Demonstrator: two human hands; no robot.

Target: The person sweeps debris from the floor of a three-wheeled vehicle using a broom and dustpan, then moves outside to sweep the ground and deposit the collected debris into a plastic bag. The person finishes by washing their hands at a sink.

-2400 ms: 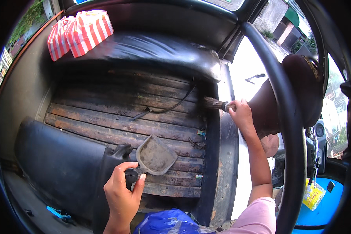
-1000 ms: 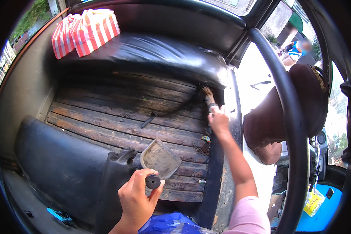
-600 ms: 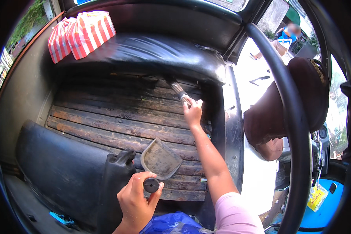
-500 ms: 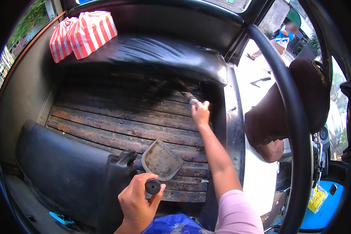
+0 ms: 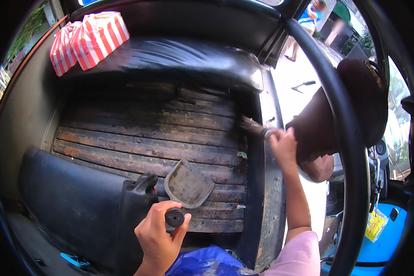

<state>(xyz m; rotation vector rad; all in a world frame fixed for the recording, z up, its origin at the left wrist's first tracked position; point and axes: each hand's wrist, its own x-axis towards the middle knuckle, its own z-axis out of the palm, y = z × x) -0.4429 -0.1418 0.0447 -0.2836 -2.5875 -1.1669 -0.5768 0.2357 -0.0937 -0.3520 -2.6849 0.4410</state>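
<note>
My left hand (image 5: 160, 234) is closed round the black handle end (image 5: 175, 217) of a dustpan, seen end-on. Beyond it the dustpan's grey, dirty scoop (image 5: 188, 185) rests on the slatted floor (image 5: 147, 149). Most of the shaft between them is hidden by the view from above. Farther right, my right hand (image 5: 284, 145) grips a hand broom (image 5: 254, 126) by its handle. Its dark bristles are blurred and point left, over the floor's right edge. Small bits of litter (image 5: 242, 155) lie on the slats near the broom.
A black padded seat (image 5: 188, 64) spans the back, with red-and-white striped bags (image 5: 92, 41) at its left end. Another black seat (image 5: 73, 188) stands near left. A curved black bar (image 5: 329, 87) and brown saddle (image 5: 349, 110) are at right. A person (image 5: 308, 20) stands outside.
My right hand and the broom have swung right and toward me, to the floor's right edge. The left hand still holds the dustpan in nearly the same place. The view has shifted slightly.
</note>
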